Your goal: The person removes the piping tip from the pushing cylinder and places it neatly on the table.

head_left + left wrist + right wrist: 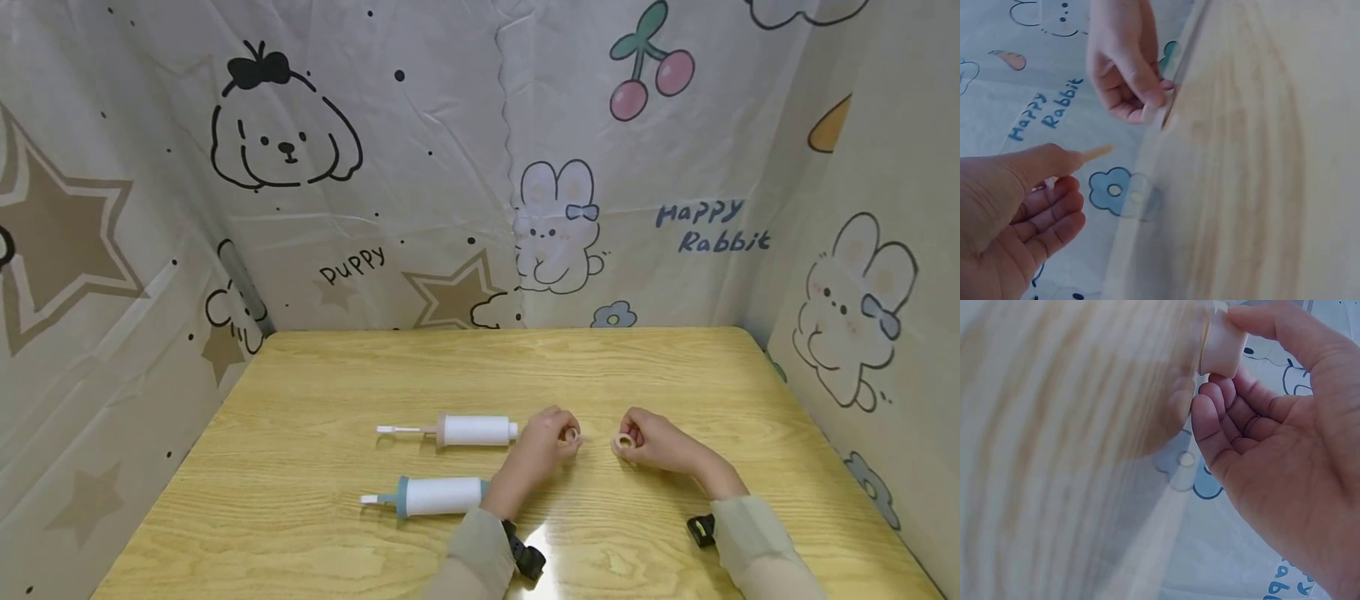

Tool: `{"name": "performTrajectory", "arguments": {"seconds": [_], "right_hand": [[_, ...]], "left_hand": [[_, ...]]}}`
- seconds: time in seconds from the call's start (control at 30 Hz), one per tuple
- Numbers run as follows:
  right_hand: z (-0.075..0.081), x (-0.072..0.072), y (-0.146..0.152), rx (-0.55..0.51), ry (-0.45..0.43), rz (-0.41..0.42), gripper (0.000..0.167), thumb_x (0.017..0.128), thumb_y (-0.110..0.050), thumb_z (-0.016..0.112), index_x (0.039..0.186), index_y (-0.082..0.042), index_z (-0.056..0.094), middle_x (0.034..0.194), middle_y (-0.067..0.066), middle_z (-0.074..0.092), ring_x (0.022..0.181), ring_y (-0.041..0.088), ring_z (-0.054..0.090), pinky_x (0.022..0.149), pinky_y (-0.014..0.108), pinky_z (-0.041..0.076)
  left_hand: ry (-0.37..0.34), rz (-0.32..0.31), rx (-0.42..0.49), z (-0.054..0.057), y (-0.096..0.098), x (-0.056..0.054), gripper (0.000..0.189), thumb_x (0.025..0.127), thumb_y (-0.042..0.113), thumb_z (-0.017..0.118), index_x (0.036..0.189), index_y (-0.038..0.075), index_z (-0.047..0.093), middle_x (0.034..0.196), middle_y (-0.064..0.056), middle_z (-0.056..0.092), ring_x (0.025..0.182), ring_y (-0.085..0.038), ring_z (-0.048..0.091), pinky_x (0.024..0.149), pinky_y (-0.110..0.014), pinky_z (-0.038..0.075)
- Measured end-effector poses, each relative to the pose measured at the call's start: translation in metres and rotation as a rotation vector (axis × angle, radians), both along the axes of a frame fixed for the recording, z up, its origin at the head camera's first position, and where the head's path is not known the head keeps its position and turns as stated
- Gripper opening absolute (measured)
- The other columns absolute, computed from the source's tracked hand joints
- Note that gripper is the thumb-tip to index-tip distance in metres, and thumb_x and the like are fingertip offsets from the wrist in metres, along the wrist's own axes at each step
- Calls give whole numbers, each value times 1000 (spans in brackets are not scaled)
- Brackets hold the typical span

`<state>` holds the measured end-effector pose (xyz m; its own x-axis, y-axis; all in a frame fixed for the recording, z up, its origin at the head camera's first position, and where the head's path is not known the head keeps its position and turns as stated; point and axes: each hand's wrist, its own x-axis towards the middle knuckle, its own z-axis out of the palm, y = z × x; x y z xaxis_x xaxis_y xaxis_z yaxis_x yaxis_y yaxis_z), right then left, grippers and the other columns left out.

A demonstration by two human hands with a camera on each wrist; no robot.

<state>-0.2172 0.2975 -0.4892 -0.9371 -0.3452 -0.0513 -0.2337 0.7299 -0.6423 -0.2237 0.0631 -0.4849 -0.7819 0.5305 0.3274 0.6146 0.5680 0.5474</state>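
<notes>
My left hand (542, 440) pinches a small pale pinkish ring (578, 441) between thumb and fingers, above the table's middle. In the left wrist view only a thin beige edge (1097, 152) of it sticks out past the thumb. Across a short gap, my right hand (662, 442) pinches another small ring (617, 447), cream-coloured. It shows in the right wrist view as a short, smooth, pale band (1221, 347) between thumb and fingers. Left of my left hand lies a white cylinder (477, 431) with a pink collar and a thin rod.
Nearer me lies a second white cylinder (444, 497) with a teal collar and rod; my left forearm covers its right end. Both lie on the wood-grain table (315, 375). A printed curtain (420, 167) hangs along the table's back and sides.
</notes>
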Motion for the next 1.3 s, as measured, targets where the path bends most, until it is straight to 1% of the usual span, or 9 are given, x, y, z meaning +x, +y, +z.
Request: {"name": "performTrajectory", "arguments": {"seconds": [0.1, 0.17, 0.33, 0.53, 0.67, 0.83, 1.0, 1.1, 1.3], "right_hand": [[0, 0, 2, -3, -5, -1, 20, 88, -13, 70, 91, -3, 52, 76, 1, 50, 67, 6, 43, 58, 19, 36], [0, 0, 3, -6, -6, 3, 20, 88, -14, 69, 91, -3, 52, 76, 1, 51, 67, 6, 43, 58, 19, 36], [-1, 1, 3, -16, -15, 6, 21, 89, -15, 69, 91, -4, 52, 77, 2, 51, 67, 6, 43, 58, 19, 37], [0, 1, 2, -11, -25, 3, 21, 89, -16, 69, 92, -4, 52, 78, 1, 51, 67, 6, 43, 58, 19, 37], [-2, 0, 3, -5, -27, 2, 22, 89, -17, 70, 93, -4, 52, 78, 1, 51, 66, 6, 43, 57, 19, 37], [-3, 0, 3, -11, -25, 4, 21, 88, -15, 70, 92, -4, 52, 77, 2, 50, 66, 7, 43, 57, 19, 37], [-5, 0, 3, -8, -18, 8, 22, 86, -13, 71, 91, -4, 52, 77, 1, 50, 66, 6, 42, 57, 19, 37], [-5, 0, 3, -8, -10, 13, 21, 86, -12, 71, 91, -4, 52, 77, 2, 50, 66, 6, 42, 57, 19, 37], [-4, 0, 3, -5, -15, 11, 23, 86, -12, 72, 92, -4, 52, 78, 2, 50, 67, 6, 43, 57, 18, 37]], "left_hand": [[1, 13, -38, -4, 6, 1, 10, 90, 17, 71, 87, 10, 66, 81, 0, 59, 70, -1, 44, 59, -8, 37], [8, 19, -50, -8, 8, 0, 11, 90, 17, 72, 86, 10, 65, 80, 1, 58, 69, -1, 43, 59, -9, 36], [0, 34, -70, -15, 11, 0, 14, 88, 18, 74, 83, 10, 64, 78, 2, 54, 68, -3, 42, 58, -10, 36], [-43, 65, -113, -18, 10, -2, 6, 85, 8, 73, 86, 9, 67, 79, 2, 55, 69, -4, 43, 56, -12, 37], [-61, 89, -131, -20, 8, -3, 5, 84, 7, 72, 85, 10, 68, 78, 2, 56, 69, -6, 44, 55, -12, 37], [-11, 106, -158, -23, 7, -5, 5, 82, 7, 72, 82, 11, 69, 78, 2, 57, 72, -8, 47, 57, -14, 38], [26, 108, -170, -23, 5, -5, 6, 81, 7, 73, 81, 12, 69, 80, 2, 60, 74, -10, 49, 60, -13, 39], [36, 112, -165, -23, 4, -5, 6, 81, 7, 73, 81, 11, 69, 80, 2, 61, 74, -10, 49, 60, -13, 40], [35, 119, -180, -24, 5, -6, 5, 82, 7, 73, 82, 11, 69, 81, 3, 61, 74, -10, 49, 60, -13, 40]]}}
